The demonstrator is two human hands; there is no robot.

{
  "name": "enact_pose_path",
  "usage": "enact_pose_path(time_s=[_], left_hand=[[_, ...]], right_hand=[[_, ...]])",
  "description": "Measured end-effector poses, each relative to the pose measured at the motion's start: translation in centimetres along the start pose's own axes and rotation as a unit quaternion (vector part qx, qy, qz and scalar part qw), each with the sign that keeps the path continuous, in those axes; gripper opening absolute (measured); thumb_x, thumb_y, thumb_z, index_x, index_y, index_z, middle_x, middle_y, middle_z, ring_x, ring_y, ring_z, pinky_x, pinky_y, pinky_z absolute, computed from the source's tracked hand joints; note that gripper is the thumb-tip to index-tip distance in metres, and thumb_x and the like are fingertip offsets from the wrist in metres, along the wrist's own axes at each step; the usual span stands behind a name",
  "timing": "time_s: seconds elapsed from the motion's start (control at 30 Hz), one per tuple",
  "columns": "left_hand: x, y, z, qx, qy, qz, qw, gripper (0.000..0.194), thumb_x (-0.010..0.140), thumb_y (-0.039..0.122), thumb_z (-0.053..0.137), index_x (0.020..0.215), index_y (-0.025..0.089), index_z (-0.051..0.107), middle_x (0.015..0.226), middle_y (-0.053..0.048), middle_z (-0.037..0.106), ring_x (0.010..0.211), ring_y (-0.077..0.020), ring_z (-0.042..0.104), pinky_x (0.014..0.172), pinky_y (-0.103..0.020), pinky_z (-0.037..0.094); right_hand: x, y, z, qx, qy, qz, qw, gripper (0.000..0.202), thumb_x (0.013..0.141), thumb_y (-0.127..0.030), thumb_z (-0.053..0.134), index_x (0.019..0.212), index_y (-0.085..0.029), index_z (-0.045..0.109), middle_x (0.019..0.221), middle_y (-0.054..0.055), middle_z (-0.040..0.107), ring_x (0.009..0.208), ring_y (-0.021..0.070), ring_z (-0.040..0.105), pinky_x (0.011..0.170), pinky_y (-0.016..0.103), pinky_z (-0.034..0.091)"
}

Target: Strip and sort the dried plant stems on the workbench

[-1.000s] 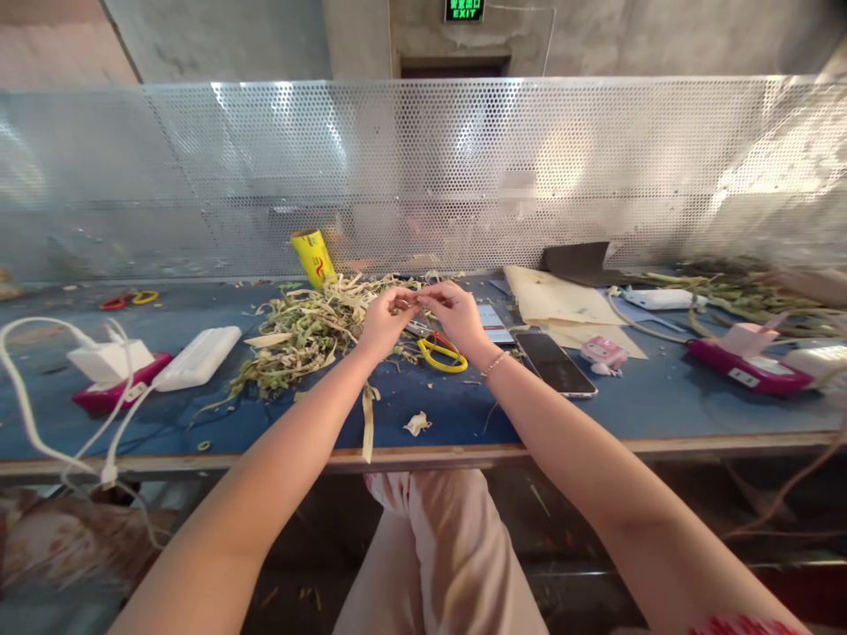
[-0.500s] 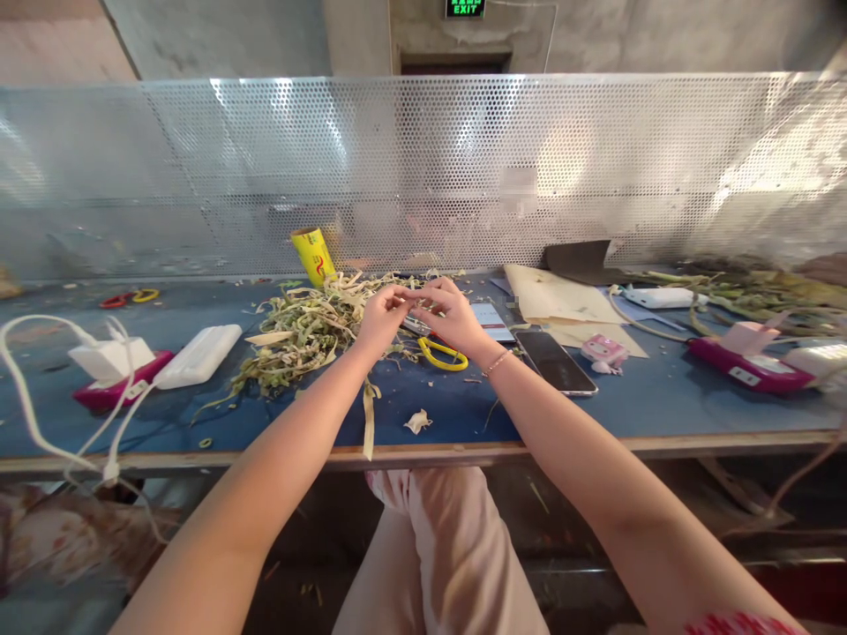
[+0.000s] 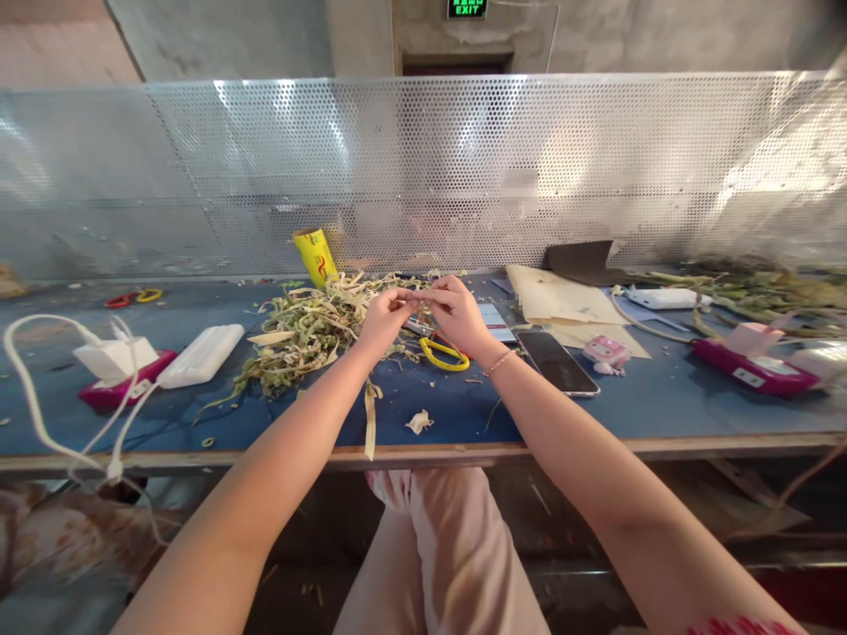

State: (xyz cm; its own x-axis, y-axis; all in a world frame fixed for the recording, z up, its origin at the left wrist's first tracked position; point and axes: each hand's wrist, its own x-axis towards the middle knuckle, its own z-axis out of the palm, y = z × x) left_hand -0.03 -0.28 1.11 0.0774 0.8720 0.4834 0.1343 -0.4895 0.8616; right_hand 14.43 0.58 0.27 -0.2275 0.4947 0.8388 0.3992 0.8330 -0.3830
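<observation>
My left hand (image 3: 389,315) and my right hand (image 3: 456,310) meet fingertip to fingertip above the blue table (image 3: 265,425). Both are pinched closed; whatever lies between the fingers is too small to make out. To the left of and behind them spreads a heap of dried, pale green plant strips (image 3: 301,331). Just below my right hand lie yellow-handled scissors (image 3: 445,355), their blades partly covered by the hands. A loose pale strip (image 3: 370,423) hangs towards the table's front edge, and a crumpled cream scrap (image 3: 419,422) lies nearby.
A dark phone (image 3: 557,362), a pink trinket (image 3: 607,353) and brown paper sheets (image 3: 562,297) lie to the right. A yellow tube (image 3: 316,257) leans behind the heap. Power strips (image 3: 125,386) with cables occupy both sides, beside a white power bank (image 3: 202,355). A perforated screen (image 3: 371,159) closes the back.
My right hand has shifted very slightly right, opening a little more space between the two palms. The fingertips still meet, and the things on the table have stayed put.
</observation>
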Motion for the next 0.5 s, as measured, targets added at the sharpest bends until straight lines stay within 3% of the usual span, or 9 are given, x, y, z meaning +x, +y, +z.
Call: enact_pose_path(time_s=[0.5], left_hand=[[0.48,-0.98,-0.08,-0.092,-0.027,-0.028,0.995,0.016,0.063,0.024,0.063,0.077,0.015,0.065,0.053,0.003,0.049,0.046,-0.0050,0.039,0.046,-0.020,0.031]], right_hand=[[-0.05,0.42,-0.06,0.006,-0.012,0.021,1.000,0.032,0.080,-0.013,0.045,0.096,-0.028,0.068,0.081,0.004,0.051,0.076,0.0129,0.050,0.071,0.030,0.044]])
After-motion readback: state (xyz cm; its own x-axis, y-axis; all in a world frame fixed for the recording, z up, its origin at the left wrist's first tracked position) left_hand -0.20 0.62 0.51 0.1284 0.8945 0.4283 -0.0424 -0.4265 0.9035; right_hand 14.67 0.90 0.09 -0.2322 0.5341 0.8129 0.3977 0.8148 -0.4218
